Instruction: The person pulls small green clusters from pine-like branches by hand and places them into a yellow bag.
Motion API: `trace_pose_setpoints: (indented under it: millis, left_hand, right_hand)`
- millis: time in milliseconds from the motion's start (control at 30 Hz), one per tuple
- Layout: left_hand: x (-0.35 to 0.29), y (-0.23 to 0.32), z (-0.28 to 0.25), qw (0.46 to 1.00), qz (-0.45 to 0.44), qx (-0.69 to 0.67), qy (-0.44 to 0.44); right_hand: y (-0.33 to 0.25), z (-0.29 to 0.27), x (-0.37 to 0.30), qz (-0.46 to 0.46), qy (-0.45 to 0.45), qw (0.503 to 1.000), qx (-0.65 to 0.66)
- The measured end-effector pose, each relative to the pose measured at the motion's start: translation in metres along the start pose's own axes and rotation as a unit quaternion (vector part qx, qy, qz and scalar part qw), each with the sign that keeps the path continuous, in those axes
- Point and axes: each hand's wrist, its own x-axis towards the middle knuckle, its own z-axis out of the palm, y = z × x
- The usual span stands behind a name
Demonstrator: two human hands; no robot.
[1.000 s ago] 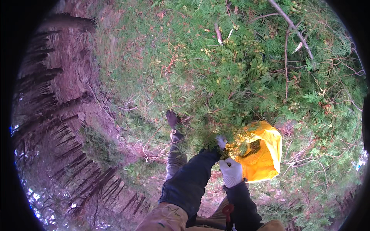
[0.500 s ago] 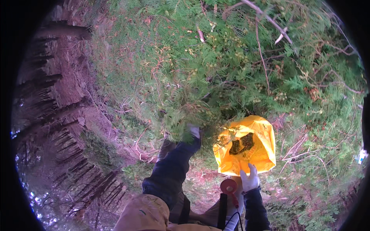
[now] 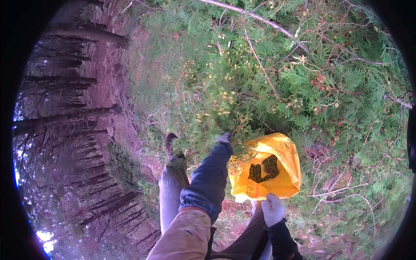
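A yellow bag (image 3: 290,156) hangs with its mouth open in front of my legs. Small dark greenish pieces, probably cones or seeds, lie in several patches inside it. My right hand (image 3: 273,210), in a white glove, is closed on the bag's near rim. To the left of the bag, my gloved left hand (image 3: 223,138) reaches in among green conifer sprays. Foliage and blur hide its fingers, so its grip does not show. Just beyond it, a conifer branch (image 3: 219,104) bearing small yellowish cones is smeared by motion. Some sprays overlap the bag's left edge.
Dense conifer foliage with bare twigs fills the far side, crossed by a long grey branch (image 3: 260,18). Thin dry stems (image 3: 342,189) stick out right of the bag. Tree trunks (image 3: 86,34) stand along a brown slope on the left.
The view has shifted, and the bag with my right hand now appears slightly further left. The cone-bearing sprays near my left hand have moved and show more clearly. My right hand still holds the rim.
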Motion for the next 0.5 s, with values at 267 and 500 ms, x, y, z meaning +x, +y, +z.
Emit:
trace_pose_setpoints:
  millis: [267,500]
  left_hand:
    - [-0.035,-0.012,0.018,0.996,0.086,-0.004,0.018]
    - [-0.052,0.011,0.029,0.991,0.114,0.005,-0.074]
  right_hand:
    - [0.001,-0.017,-0.017,-0.016,-0.038,0.999,-0.009]
    - [-0.008,-0.019,-0.008,-0.002,-0.046,0.999,-0.009]
